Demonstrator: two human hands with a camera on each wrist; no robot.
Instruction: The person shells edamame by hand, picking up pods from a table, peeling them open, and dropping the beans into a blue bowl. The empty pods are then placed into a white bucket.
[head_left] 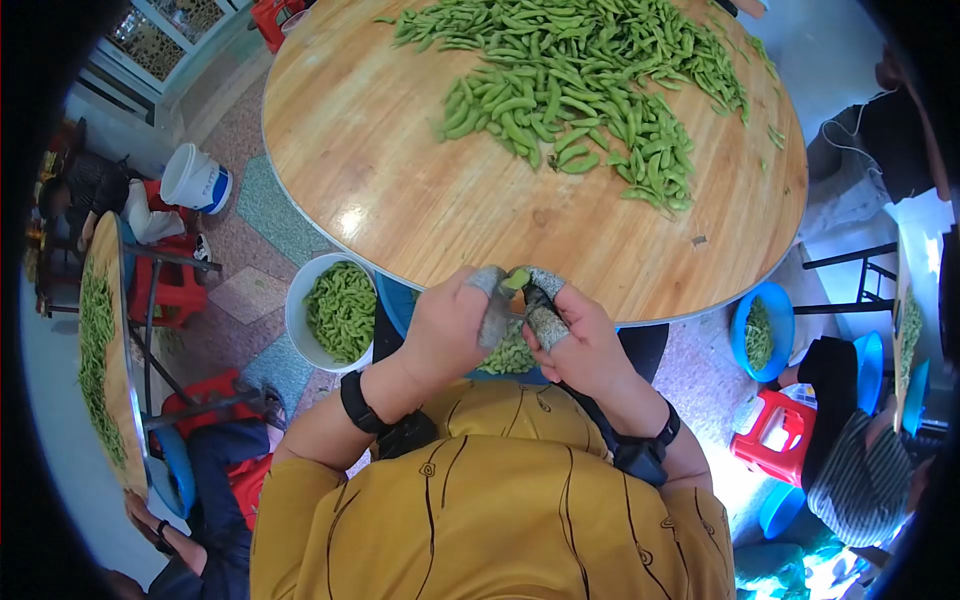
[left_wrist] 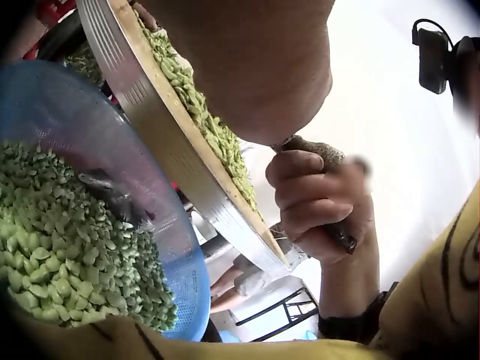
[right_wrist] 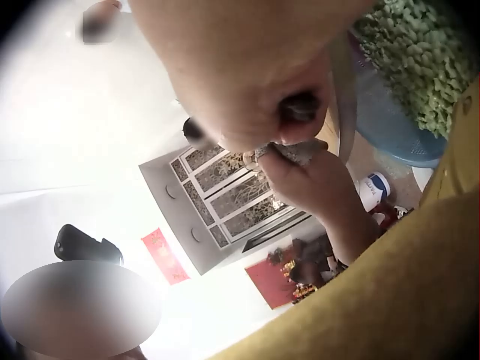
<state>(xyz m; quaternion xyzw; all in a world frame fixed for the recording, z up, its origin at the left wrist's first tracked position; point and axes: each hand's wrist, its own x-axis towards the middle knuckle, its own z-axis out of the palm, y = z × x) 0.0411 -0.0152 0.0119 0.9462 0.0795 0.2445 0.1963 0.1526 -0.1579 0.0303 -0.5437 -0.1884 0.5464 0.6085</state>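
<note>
Over the near edge of the round wooden table (head_left: 365, 215), both hands meet fingertip to fingertip. Grey coverings wrap several of their fingers and thumbs. A green soybean pod (head_left: 517, 280) is pinched by the left hand (head_left: 440, 315) where the fingertips come together. The right hand (head_left: 585, 345) is curled round a small dark tool, whose black end (left_wrist: 343, 238) pokes out of the fist in the left wrist view; its kind is hidden. Below the hands, a blue basin (left_wrist: 187, 277) holds shelled green beans (left_wrist: 75, 270).
A large heap of pods (head_left: 590, 70) covers the far part of the table. At the left stands a white bucket (head_left: 298, 330) of pods; another white bucket (head_left: 190, 180) is farther off. A blue basin (head_left: 785, 325) and a red stool (head_left: 775, 435) are at the right. Other people sit at side tables.
</note>
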